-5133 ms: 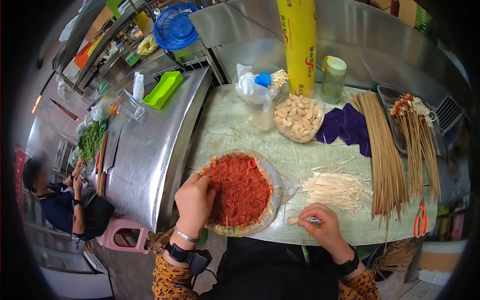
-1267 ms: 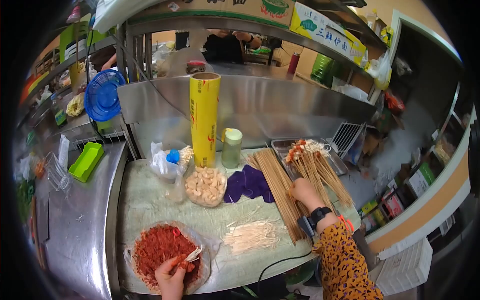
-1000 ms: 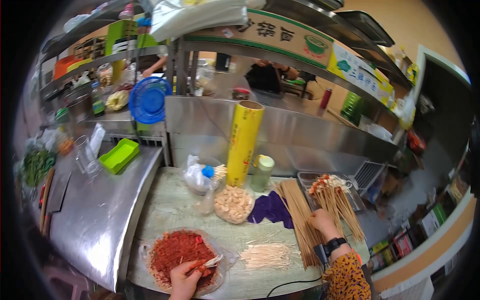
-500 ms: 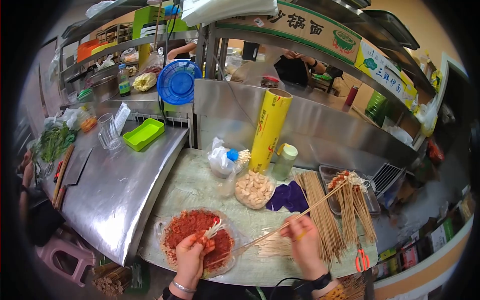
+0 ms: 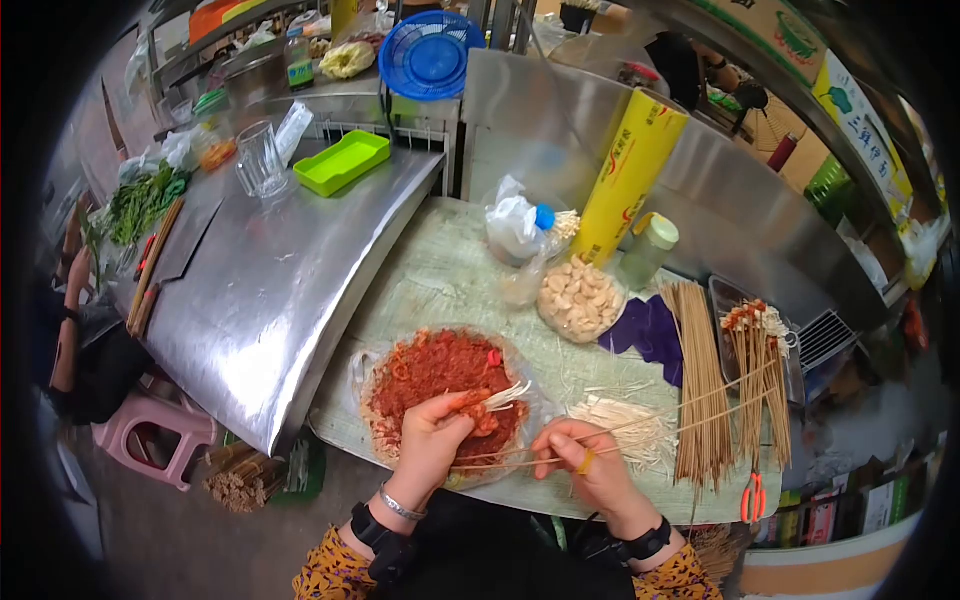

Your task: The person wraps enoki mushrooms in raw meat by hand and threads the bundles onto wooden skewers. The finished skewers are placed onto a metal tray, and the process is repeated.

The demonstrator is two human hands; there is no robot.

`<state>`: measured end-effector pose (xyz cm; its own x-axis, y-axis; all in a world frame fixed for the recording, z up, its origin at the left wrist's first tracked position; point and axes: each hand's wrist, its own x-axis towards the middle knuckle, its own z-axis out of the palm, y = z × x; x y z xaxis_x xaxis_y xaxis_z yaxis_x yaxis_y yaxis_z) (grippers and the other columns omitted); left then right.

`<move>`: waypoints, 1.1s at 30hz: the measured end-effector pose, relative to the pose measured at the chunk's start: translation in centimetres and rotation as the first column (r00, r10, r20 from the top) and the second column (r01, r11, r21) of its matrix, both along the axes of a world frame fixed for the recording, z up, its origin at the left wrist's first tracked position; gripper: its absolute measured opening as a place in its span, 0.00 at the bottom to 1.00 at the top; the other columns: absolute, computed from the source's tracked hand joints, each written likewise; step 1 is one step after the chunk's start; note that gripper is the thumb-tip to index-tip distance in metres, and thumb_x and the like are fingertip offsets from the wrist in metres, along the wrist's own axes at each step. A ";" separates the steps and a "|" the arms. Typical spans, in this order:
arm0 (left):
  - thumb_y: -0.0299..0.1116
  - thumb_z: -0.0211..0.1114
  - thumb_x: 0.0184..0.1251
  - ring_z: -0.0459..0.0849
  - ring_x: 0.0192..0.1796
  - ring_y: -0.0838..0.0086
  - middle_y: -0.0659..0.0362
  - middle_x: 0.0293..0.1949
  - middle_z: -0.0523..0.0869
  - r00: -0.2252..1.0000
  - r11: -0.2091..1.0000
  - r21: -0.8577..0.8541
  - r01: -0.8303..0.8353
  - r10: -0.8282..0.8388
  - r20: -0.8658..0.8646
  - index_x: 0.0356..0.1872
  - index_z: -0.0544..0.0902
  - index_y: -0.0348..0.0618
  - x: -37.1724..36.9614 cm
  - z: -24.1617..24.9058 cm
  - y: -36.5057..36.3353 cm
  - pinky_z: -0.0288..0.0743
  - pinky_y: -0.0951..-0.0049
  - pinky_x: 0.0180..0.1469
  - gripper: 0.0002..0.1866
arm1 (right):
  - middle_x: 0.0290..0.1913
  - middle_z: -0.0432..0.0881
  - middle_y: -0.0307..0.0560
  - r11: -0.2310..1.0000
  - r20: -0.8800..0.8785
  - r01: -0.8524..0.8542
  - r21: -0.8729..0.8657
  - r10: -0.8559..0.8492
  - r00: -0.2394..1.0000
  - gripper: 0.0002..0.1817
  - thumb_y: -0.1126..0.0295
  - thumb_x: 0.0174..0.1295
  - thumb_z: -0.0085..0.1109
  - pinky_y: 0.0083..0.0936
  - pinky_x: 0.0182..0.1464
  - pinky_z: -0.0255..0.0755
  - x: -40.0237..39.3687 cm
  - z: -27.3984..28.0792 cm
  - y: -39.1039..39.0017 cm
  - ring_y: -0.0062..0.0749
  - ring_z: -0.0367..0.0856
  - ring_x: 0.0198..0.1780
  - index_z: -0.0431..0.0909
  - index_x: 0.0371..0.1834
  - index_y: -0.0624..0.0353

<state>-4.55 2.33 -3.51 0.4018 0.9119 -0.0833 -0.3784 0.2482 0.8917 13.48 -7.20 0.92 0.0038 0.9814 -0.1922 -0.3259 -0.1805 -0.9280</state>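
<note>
Over a bowl of red minced filling (image 5: 440,365), my left hand (image 5: 435,440) pinches a red-coated piece of food wrapped around white enoki strands (image 5: 508,397). My right hand (image 5: 590,465) holds two thin wooden skewers (image 5: 690,410), whose left ends reach over the bowl's near edge. Loose white enoki (image 5: 625,428) lies just beyond my right hand. A row of bare skewers (image 5: 700,390) lies to its right. Filled skewers (image 5: 755,340) rest with their red and white ends on a metal tray (image 5: 728,292).
Behind the bowl are a bag of pale cloves (image 5: 580,300), a yellow roll (image 5: 630,175), a bottle (image 5: 650,248) and purple cloth (image 5: 650,335). Orange-handled scissors (image 5: 753,498) lie at the right edge. Another person's arm (image 5: 70,310) shows far left, near knives and greens (image 5: 145,205).
The camera view has tilted down and shifted, so more of the forearms shows. My right hand has come closer to my left, and the skewers now lie flatter.
</note>
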 end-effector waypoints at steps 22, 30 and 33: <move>0.14 0.52 0.63 0.84 0.48 0.65 0.48 0.48 0.81 0.987 0.987 -0.008 0.160 -0.160 0.020 0.54 0.73 0.27 -0.2 -0.4 0.5 0.78 0.71 0.52 0.17 | 0.30 0.80 0.45 0.966 0.085 0.236 0.108 -0.246 0.966 0.15 0.61 0.70 0.48 0.22 0.33 0.78 4.5 1.4 2.5 0.30 0.82 0.28 0.75 0.37 0.64; 0.16 0.54 0.62 0.84 0.46 0.64 0.48 0.45 0.83 0.983 0.978 -0.100 0.185 -0.182 0.037 0.51 0.76 0.26 -0.3 0.0 0.6 0.80 0.71 0.50 0.15 | 0.31 0.80 0.46 0.971 0.134 0.198 0.134 -0.216 0.967 0.15 0.62 0.70 0.47 0.22 0.34 0.78 4.3 2.0 2.5 0.30 0.83 0.29 0.75 0.36 0.65; 0.16 0.53 0.60 0.85 0.43 0.61 0.48 0.41 0.84 0.982 0.971 -0.157 0.180 -0.168 0.091 0.48 0.77 0.26 -0.3 0.2 0.6 0.82 0.68 0.47 0.15 | 0.32 0.80 0.46 0.971 0.133 0.195 0.137 -0.213 0.968 0.15 0.63 0.70 0.47 0.22 0.34 0.78 4.4 1.9 2.4 0.30 0.83 0.30 0.75 0.36 0.65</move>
